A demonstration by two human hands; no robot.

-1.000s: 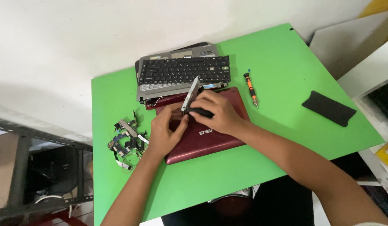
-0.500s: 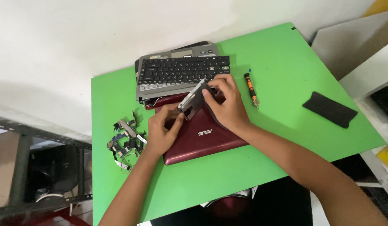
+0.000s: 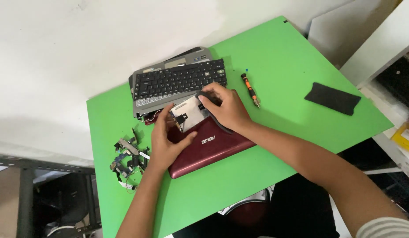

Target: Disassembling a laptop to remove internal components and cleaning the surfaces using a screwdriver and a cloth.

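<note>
now both hands (image 3: 169, 141) grip (seemingly) silver drive (image 3: 190, 113)

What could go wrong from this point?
Both hands, left and right, hold a flat silver part over the red laptop shell; it may slip or scratch the shell. The loose keyboard lies right beside the right hand and might get knocked. The screwdriver could roll on the green table.

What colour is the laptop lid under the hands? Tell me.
Dark red, a maroon lid, with a small silver mark. The head view shows it best.
</note>
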